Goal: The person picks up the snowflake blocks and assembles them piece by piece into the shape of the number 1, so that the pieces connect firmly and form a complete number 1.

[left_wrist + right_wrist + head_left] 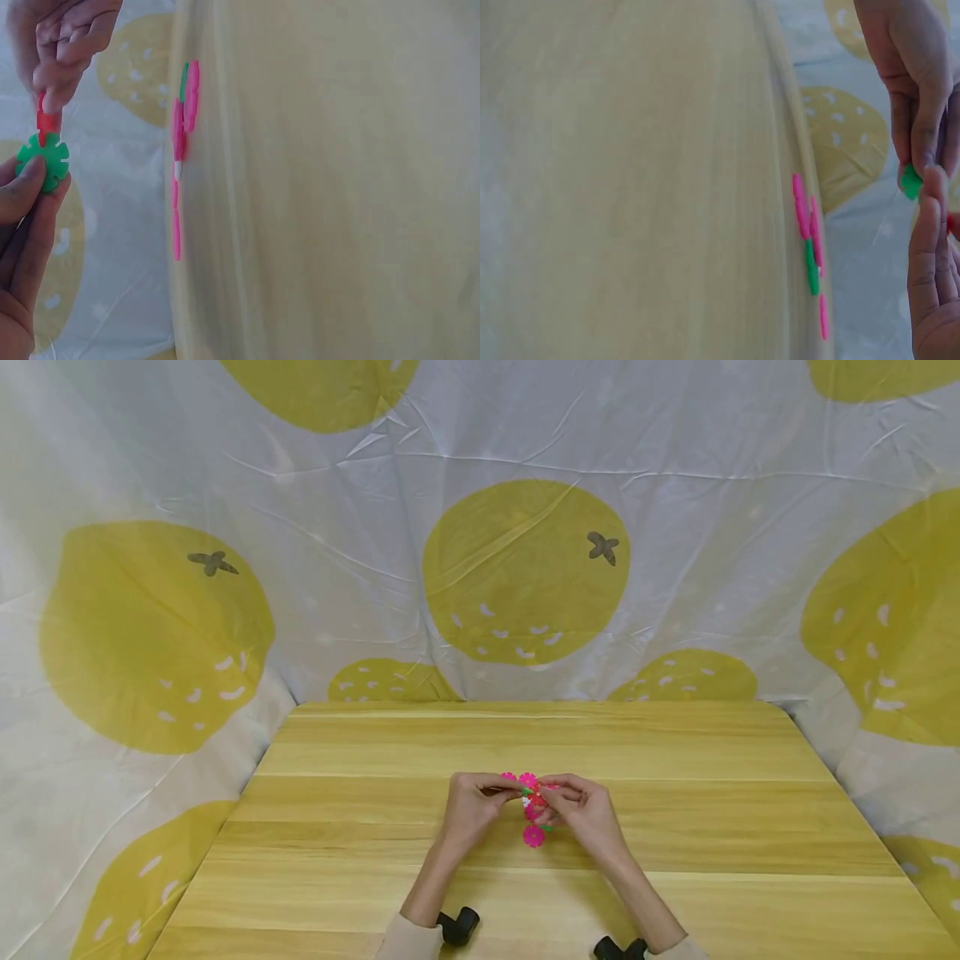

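My left hand (pixel 472 808) pinches a green notched plastic disc (pixel 51 166) between thumb and fingers, most plainly seen in the left wrist view. A red notched disc (pixel 49 126) is in the fingertips of my right hand (pixel 592 814). The two discs meet edge to edge, the red one standing across the green; how deeply they are joined I cannot tell. In the right wrist view, fingers hide most of the green disc (pixel 910 182), and only a sliver of red shows. Both hands are raised above the table, close together.
On the wooden table (pixel 360 852) below the hands lie several loose notched discs, among them a pink disc (pixel 533 836), a green disc (pixel 811 266) and a white disc (pixel 178 170). A lemon-print cloth (pixel 360 552) hangs behind the table. Black wrist mounts (pixel 459 927) sit at both wrists.
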The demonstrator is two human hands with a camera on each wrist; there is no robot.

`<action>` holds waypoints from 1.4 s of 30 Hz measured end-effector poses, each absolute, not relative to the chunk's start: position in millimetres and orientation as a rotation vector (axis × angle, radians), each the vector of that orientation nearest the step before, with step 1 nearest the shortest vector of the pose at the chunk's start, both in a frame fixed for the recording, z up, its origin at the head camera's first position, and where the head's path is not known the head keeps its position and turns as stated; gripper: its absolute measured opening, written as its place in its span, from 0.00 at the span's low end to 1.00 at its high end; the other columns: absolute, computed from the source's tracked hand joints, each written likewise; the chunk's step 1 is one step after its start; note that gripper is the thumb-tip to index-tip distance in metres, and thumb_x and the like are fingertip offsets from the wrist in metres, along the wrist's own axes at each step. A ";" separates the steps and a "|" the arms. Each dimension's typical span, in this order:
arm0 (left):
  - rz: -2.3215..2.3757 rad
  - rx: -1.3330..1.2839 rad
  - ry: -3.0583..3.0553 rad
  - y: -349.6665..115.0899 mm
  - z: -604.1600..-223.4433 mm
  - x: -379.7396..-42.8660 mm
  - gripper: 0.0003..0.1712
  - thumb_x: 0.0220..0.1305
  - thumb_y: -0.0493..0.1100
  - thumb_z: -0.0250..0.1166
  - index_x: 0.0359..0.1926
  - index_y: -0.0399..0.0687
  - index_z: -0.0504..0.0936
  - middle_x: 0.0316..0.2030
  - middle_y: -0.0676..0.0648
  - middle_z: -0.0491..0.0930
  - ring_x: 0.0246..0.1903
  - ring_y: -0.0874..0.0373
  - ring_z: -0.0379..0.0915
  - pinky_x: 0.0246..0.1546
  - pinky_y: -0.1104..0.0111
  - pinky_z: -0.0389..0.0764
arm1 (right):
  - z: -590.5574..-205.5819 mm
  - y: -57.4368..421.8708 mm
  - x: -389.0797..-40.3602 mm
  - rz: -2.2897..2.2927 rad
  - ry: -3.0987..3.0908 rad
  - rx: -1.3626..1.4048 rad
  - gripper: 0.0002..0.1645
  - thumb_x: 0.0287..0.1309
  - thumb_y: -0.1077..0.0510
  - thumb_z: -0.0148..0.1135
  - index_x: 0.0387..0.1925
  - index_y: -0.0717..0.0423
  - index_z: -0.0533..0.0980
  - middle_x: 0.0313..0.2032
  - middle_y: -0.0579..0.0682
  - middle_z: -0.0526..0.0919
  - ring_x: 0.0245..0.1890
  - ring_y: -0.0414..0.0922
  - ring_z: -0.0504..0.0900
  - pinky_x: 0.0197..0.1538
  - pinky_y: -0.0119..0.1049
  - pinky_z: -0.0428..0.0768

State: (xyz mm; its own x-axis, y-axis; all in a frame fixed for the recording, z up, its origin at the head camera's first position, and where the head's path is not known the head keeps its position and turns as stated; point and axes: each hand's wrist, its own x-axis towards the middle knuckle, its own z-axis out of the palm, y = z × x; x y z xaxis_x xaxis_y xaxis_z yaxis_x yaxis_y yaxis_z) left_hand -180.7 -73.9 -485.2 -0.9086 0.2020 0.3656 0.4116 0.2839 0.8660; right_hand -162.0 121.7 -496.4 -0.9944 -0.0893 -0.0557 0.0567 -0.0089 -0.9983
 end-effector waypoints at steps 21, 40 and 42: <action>-1.723 -0.642 -2.596 -86.4 -485.8 -183.7 0.15 0.57 0.39 0.78 0.47 0.42 0.91 0.45 0.46 0.89 0.46 0.50 0.84 0.45 0.66 0.88 | -499.1 126.1 -164.2 -2.031 2.172 -0.080 0.18 0.69 0.58 0.67 0.55 0.64 0.82 0.41 0.65 0.90 0.22 0.47 0.86 0.32 0.36 0.84; -1.598 -0.648 -2.710 -102.8 -483.9 -188.1 0.15 0.63 0.38 0.75 0.51 0.43 0.89 0.46 0.49 0.87 0.47 0.53 0.81 0.40 0.74 0.82 | -513.2 127.3 -176.0 -1.773 2.320 -0.112 0.21 0.55 0.65 0.76 0.51 0.65 0.85 0.42 0.63 0.88 0.22 0.40 0.77 0.26 0.32 0.80; -1.593 -0.651 -2.708 -102.8 -484.6 -188.4 0.15 0.63 0.38 0.75 0.51 0.44 0.90 0.45 0.49 0.87 0.46 0.53 0.81 0.41 0.74 0.82 | -515.3 125.6 -176.9 -1.736 2.360 -0.123 0.20 0.54 0.66 0.77 0.49 0.65 0.86 0.39 0.61 0.88 0.19 0.38 0.73 0.24 0.30 0.76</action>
State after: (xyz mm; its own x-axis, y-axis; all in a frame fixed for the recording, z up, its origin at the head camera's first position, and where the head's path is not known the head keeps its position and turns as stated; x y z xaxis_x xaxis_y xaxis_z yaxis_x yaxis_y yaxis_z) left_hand -188.4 -102.8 -484.6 -0.9154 0.3755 0.1450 0.3092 0.4253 0.8506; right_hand -176.9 125.6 -515.3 -0.9747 -0.1899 -0.1180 0.0561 0.3028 -0.9514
